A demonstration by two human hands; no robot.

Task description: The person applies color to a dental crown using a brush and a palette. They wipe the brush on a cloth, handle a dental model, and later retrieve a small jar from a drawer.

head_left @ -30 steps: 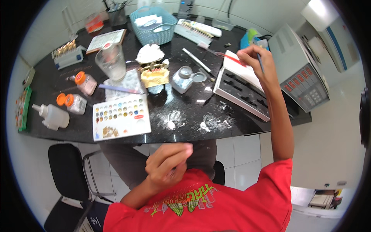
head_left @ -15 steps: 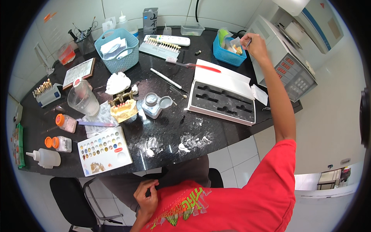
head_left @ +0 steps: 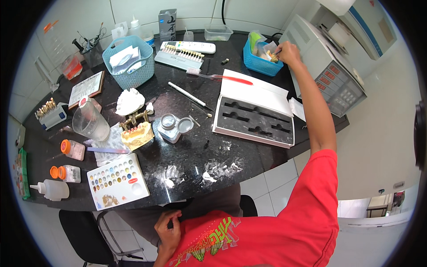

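My right hand (head_left: 288,54) is closed at the right rim of a blue plastic basket (head_left: 258,63), its fingertips pinched on what looks like a slender tool, mostly hidden, over yellowish pieces inside. A green item lies at the basket's back. Below it, a white case (head_left: 254,124) lies open with a dark cut-out foam insert; a red-handled brush (head_left: 235,81) crosses its lid. My left hand (head_left: 169,227) is low at my lap, fingers curled, whatever they may hold hidden. Dental casts (head_left: 135,133), a lidded glass jar (head_left: 170,132) and a white pen-like tool (head_left: 187,93) lie mid-counter.
A control-panel machine (head_left: 331,75) stands right of the basket. Along the left are a paint palette (head_left: 115,187), squeeze bottle (head_left: 55,190), orange-lidded jars and a clear cup (head_left: 89,124). A teal basket (head_left: 129,75) and shade guide (head_left: 178,60) sit behind. A black chair is lower left.
My right hand has reached farther from me, from above the white case into the blue basket. My left hand has dropped from near the counter edge to my lap. The view has shifted.
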